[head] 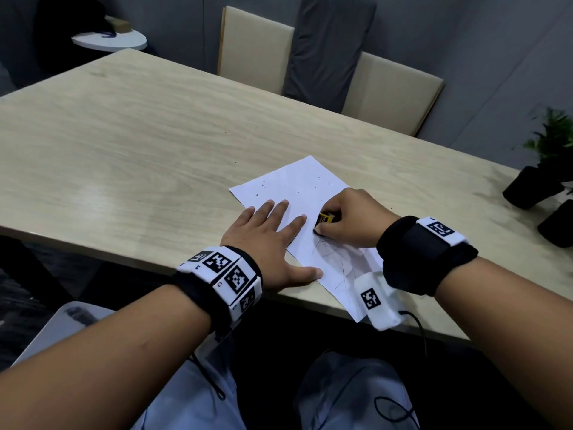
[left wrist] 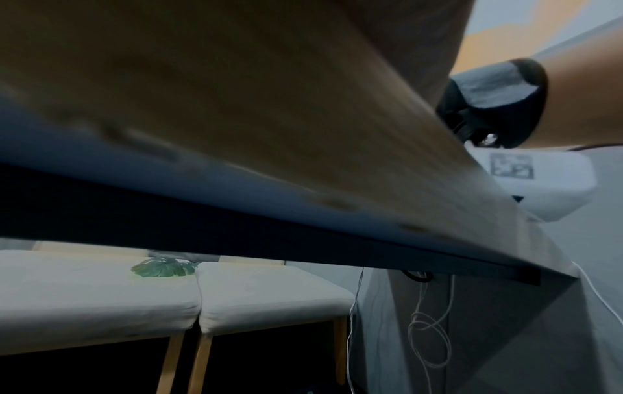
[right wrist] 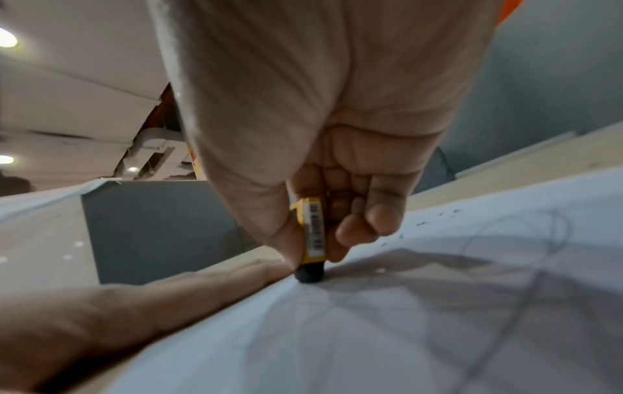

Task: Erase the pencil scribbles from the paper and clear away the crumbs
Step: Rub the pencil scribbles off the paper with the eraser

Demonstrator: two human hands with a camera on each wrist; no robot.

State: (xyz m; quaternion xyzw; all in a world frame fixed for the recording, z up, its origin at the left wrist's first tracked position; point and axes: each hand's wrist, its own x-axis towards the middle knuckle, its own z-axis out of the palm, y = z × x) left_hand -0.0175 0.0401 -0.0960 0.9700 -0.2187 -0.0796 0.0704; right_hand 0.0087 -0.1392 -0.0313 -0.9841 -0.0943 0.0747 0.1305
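We have the eraser point(head: 325, 221) pinched in our right hand point(head: 353, 217), thumb on one side and curled fingers point(right wrist: 367, 226) on the other, standing nearly upright with its dark tip down on the paper point(head: 297, 187) and its yellow sleeve up in the grip. The remaining pencil scribbles point(head: 335, 259) lie on the near side of that tip, toward our right wrist, so we judge the rubbing must travel back toward us. Our left hand point(head: 269, 243) lies flat with fingers straight, pinning the paper's left edge to the counter point(head: 124, 150), while crumbs point(head: 313, 181) dot the far half.
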